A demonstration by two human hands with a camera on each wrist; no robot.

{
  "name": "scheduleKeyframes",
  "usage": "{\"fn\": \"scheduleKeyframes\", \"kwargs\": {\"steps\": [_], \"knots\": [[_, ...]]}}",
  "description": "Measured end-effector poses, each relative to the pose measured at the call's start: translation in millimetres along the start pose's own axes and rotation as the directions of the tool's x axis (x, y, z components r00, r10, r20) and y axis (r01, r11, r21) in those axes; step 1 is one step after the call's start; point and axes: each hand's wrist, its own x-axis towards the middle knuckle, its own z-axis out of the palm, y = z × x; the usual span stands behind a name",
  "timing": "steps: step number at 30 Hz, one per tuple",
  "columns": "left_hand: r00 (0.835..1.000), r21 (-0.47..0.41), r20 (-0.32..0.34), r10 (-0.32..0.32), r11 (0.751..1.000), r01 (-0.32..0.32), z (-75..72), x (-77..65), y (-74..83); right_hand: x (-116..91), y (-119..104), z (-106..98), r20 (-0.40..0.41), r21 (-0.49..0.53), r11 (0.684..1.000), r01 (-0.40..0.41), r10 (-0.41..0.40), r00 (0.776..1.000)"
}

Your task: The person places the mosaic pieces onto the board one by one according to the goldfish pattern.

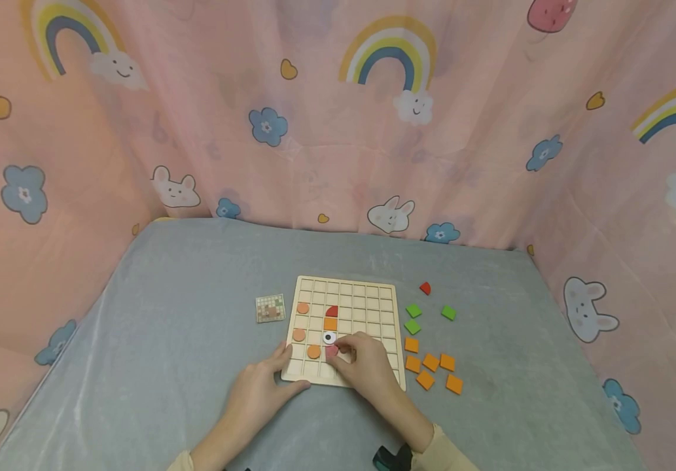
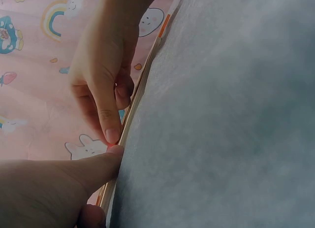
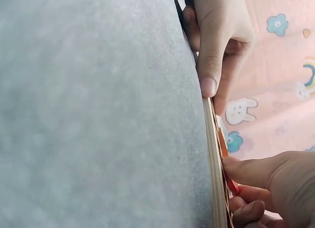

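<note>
A wooden grid board [image 1: 367, 327] lies on the grey cloth. My left hand [image 1: 260, 386] holds its near left corner, thumb along the front edge and fingers at the left side. With thumb and index finger, my right hand [image 1: 371, 369] pinches a pinkish-red piece [image 1: 331, 351] low over the grid. Just above that piece on the board is a white disc with a black dot [image 1: 328, 337]. An orange square [image 1: 330, 324] and a red quarter-round [image 1: 332, 311] continue the column upward. Several orange discs [image 1: 299, 335] sit in cells to the left. In the right wrist view, the right fingers partly hide the red piece [image 3: 232, 186].
A small pattern card [image 1: 270, 309] lies left of the board. To its right are several loose orange squares [image 1: 430, 362], green tiles [image 1: 413, 311] and a red quarter-round tile [image 1: 425, 288]. A dark object [image 1: 392, 458] is by the right wrist. Pink printed curtain [image 1: 326, 163] surrounds the table.
</note>
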Motion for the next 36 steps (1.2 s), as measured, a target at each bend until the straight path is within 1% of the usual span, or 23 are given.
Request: {"fn": "scheduleKeyframes", "kwargs": {"steps": [8,15,18,21,25,36], "knots": [[1.000,-0.021,0.010,-0.010,1.000,0.010,-0.5,1.2,0.6,-0.2,-2.4,-2.7,-0.023,0.044,0.999,0.007,-0.006,1.000],[1.000,-0.020,-0.002,0.001,1.000,-0.001,-0.1,1.2,-0.4,-0.2,-3.1,-3.3,-0.020,0.006,1.000,-0.024,0.024,1.000],[1.000,-0.017,-0.003,0.002,1.000,-0.002,-0.1,1.1,-0.6,-0.2,-2.8,-2.8,-0.026,0.008,1.000,-0.029,0.029,0.999],[1.000,-0.013,0.000,0.003,1.000,-0.003,-0.2,1.0,-0.6,0.1,-2.3,-2.4,-0.011,0.017,1.000,-0.004,0.004,1.000],[1.000,-0.007,0.002,0.002,1.000,-0.002,-0.2,0.9,-0.6,-0.1,-1.7,-2.3,0.028,0.023,0.999,0.033,-0.034,0.999],[1.000,0.005,-0.010,0.008,1.000,-0.008,0.1,0.2,-0.2,-0.5,-4.1,-2.9,0.063,-0.001,0.999,0.043,-0.043,0.997]]}}
